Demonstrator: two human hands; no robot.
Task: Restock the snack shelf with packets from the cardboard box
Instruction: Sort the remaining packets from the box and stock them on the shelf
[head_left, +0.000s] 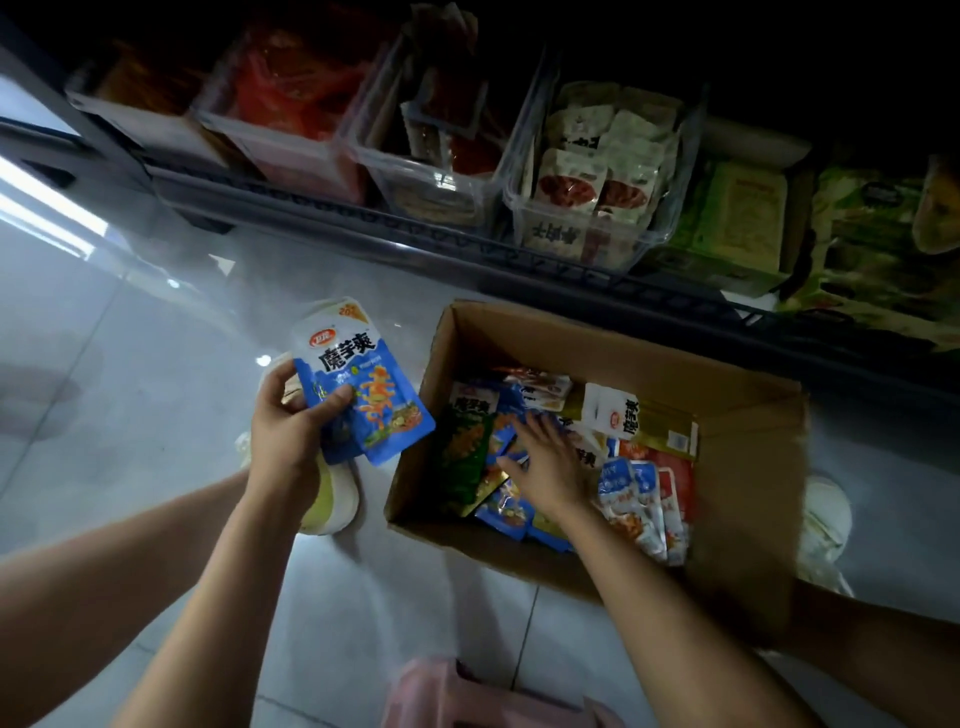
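I've got the cardboard box (649, 358) open on the floor, just in front of the snack shelf (415, 234). It's plain brown. Inside is a loose, mixed heap of pkts: a dark green pkt (465, 447) by the left wall, a white pkt (615, 413) upright toward the back, and blue-and-white pkts (636, 493) w/ red ones stacked at the right. Right grip (545, 467) lies flat on the heap, fingers spread. Left grip (291, 426) holds a few blue pkts (363, 395) upright and fanned, left of the box, above the floor. The shelf is dim. Its clear bins (597, 208) hold white-and-red pkts, others red.
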